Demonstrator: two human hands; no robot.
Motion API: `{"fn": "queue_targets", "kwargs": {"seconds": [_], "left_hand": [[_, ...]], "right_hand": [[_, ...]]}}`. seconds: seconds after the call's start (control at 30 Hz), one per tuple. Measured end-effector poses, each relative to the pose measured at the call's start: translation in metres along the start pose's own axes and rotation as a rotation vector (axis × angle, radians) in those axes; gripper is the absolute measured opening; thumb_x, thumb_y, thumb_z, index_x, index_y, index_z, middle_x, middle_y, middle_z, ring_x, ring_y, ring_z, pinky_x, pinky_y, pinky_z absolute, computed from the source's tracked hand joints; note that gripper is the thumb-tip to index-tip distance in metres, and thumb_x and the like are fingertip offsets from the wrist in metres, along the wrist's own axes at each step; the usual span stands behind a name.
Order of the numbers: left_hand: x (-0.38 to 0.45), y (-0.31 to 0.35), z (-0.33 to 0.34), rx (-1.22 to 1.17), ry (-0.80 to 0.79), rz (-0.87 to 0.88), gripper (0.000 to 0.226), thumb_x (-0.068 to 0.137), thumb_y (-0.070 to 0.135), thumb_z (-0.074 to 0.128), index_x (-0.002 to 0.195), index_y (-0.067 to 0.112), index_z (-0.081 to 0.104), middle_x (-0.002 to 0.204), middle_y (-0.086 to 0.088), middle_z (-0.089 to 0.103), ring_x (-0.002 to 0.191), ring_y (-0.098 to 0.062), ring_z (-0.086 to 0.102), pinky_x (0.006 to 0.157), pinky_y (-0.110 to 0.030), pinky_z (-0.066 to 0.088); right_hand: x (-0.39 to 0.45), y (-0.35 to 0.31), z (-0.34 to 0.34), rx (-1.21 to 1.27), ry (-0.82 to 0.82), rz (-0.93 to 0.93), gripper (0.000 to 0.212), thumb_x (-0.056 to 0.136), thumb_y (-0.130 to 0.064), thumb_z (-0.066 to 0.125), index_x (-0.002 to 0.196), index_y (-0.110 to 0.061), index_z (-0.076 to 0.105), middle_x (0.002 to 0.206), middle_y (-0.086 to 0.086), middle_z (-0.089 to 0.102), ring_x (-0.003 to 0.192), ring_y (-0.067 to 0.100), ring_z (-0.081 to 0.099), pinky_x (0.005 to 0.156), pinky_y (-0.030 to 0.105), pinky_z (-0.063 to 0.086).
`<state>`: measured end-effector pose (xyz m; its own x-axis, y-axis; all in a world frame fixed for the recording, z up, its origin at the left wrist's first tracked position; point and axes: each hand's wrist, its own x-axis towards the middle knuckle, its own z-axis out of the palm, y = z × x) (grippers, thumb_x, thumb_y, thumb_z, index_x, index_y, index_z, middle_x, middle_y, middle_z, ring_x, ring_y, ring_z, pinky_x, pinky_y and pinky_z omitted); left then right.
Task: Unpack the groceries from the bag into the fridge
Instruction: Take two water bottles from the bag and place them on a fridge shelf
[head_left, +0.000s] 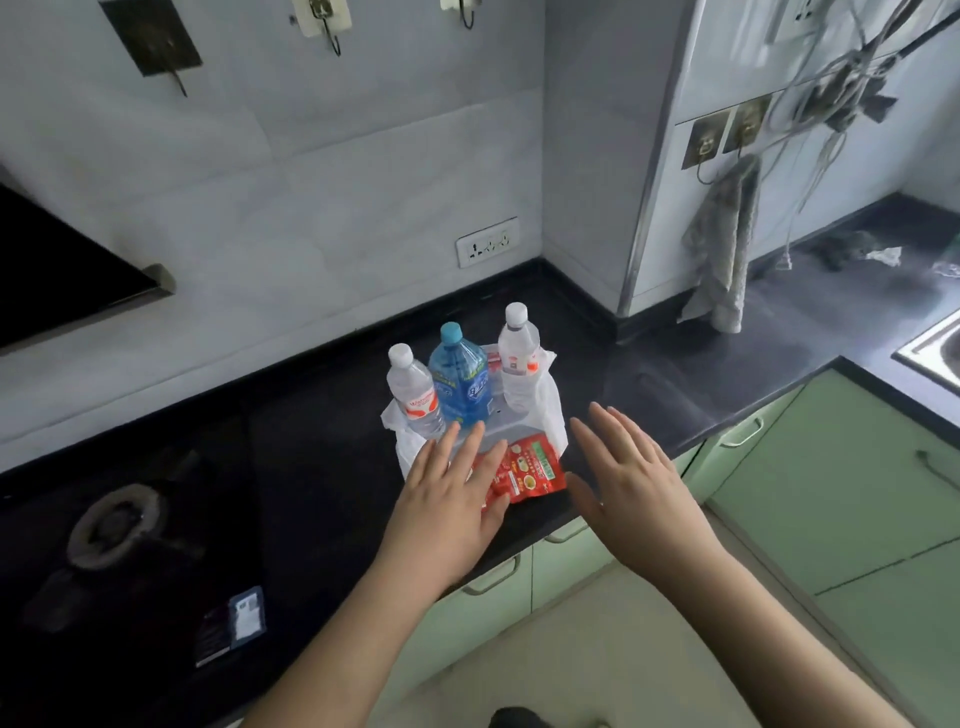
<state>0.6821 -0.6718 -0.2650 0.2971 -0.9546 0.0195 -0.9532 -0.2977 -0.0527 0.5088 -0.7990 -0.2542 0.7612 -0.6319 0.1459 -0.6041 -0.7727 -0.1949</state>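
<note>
A white plastic bag (545, 405) lies spread on the black counter (311, 441). Three bottles stand upright in it: a clear one with a red label (415, 397) at the left, a blue one (461, 384) in the middle, and a clear one with a white cap (518, 345) at the right. A red sauce pouch (532, 470) lies flat at the bag's front. My left hand (452, 493) lies flat, with straight fingers over the pouch's left edge. My right hand (623, 478) hovers open just right of the pouch, holding nothing.
A gas burner (114, 525) sits on the counter at the left, with a small dark packet (234, 623) near the front edge. A cloth (722, 260) hangs at the back right. A steel sink (930, 348) is at the far right. Green cabinet fronts (831, 493) run below the counter.
</note>
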Motion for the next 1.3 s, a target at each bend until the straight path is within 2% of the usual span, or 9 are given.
{"fn": "queue_targets", "kwargs": {"seconds": [0.1,0.2,0.43,0.57,0.7,0.9,1.03,1.2,1.3], "left_hand": [[0.008,-0.001,0.003,0.008,0.008,-0.067,0.062,0.095,0.051,0.017,0.149,0.024,0.033,0.161,-0.008,0.021,0.149,-0.030,0.010,0.119,-0.045,0.003],[0.013,-0.005,0.009,-0.010,0.030,-0.124,0.062,0.095,0.051,0.017,0.150,0.024,0.031,0.162,-0.008,0.013,0.150,-0.029,0.001,0.119,-0.046,0.001],[0.025,-0.032,0.042,-0.063,-0.047,-0.167,0.060,0.095,0.049,0.026,0.147,0.022,0.039,0.160,-0.007,0.022,0.149,-0.029,0.011,0.119,-0.044,0.004],[0.044,-0.048,0.062,-0.078,-0.071,-0.146,0.064,0.095,0.050,0.013,0.153,0.022,0.022,0.163,-0.007,0.006,0.149,-0.025,-0.007,0.118,-0.040,-0.012],[0.067,-0.057,0.084,-0.118,-0.112,-0.094,0.060,0.101,0.046,0.019,0.155,0.023,0.007,0.163,-0.007,-0.005,0.148,-0.025,-0.014,0.114,-0.038,-0.019],[0.090,-0.072,0.106,-0.224,-0.159,-0.033,0.059,0.103,0.043,0.028,0.155,0.022,0.009,0.163,-0.005,0.002,0.150,-0.021,-0.002,0.115,-0.032,-0.007],[0.097,-0.079,0.110,-0.255,-0.193,-0.005,0.056,0.102,0.042,0.033,0.152,0.019,0.023,0.159,-0.005,0.023,0.145,-0.021,0.021,0.118,-0.035,0.015],[0.099,-0.086,0.122,-0.291,-0.227,-0.103,0.043,0.099,0.043,0.039,0.137,0.022,0.045,0.137,0.001,0.051,0.127,-0.017,0.047,0.107,-0.035,0.035],[0.100,-0.093,0.122,-0.315,-0.215,-0.221,0.040,0.098,0.044,0.040,0.127,0.021,0.054,0.123,0.003,0.061,0.111,-0.017,0.057,0.094,-0.035,0.046]], "right_hand": [[0.020,0.006,0.012,0.035,-0.031,-0.061,0.062,0.096,-0.047,0.043,0.150,-0.022,0.027,0.158,0.005,0.024,0.147,0.023,0.016,0.113,0.033,0.006],[0.036,0.004,0.027,0.052,-0.079,-0.128,0.062,0.097,-0.048,0.039,0.151,-0.022,0.024,0.159,0.004,0.019,0.148,0.022,0.010,0.113,0.031,0.002],[0.075,0.009,0.060,0.064,-0.172,-0.141,0.062,0.095,-0.046,0.046,0.148,-0.018,0.032,0.157,0.008,0.025,0.146,0.026,0.019,0.116,0.039,0.017],[0.097,0.001,0.073,0.083,-0.216,-0.139,0.061,0.097,-0.044,0.044,0.150,-0.020,0.027,0.159,0.006,0.019,0.147,0.025,0.013,0.117,0.039,0.015],[0.118,-0.003,0.085,0.082,-0.272,-0.134,0.063,0.096,-0.044,0.045,0.151,-0.019,0.024,0.160,0.005,0.016,0.148,0.023,0.011,0.118,0.039,0.014],[0.141,-0.004,0.102,0.203,-0.337,-0.051,0.064,0.096,-0.040,0.048,0.151,-0.016,0.025,0.159,0.002,0.018,0.146,0.020,0.016,0.116,0.033,0.018],[0.148,-0.003,0.113,0.270,-0.413,-0.017,0.064,0.096,-0.040,0.048,0.151,-0.019,0.023,0.159,-0.002,0.017,0.144,0.017,0.024,0.114,0.032,0.024],[0.166,0.000,0.119,0.374,-0.537,0.003,0.058,0.097,-0.035,0.050,0.149,-0.023,0.028,0.155,-0.007,0.027,0.130,0.013,0.044,0.104,0.027,0.038],[0.180,0.010,0.118,0.415,-0.581,0.061,0.056,0.097,-0.034,0.051,0.148,-0.024,0.031,0.155,-0.008,0.027,0.107,0.005,0.056,0.089,0.022,0.046]]}}
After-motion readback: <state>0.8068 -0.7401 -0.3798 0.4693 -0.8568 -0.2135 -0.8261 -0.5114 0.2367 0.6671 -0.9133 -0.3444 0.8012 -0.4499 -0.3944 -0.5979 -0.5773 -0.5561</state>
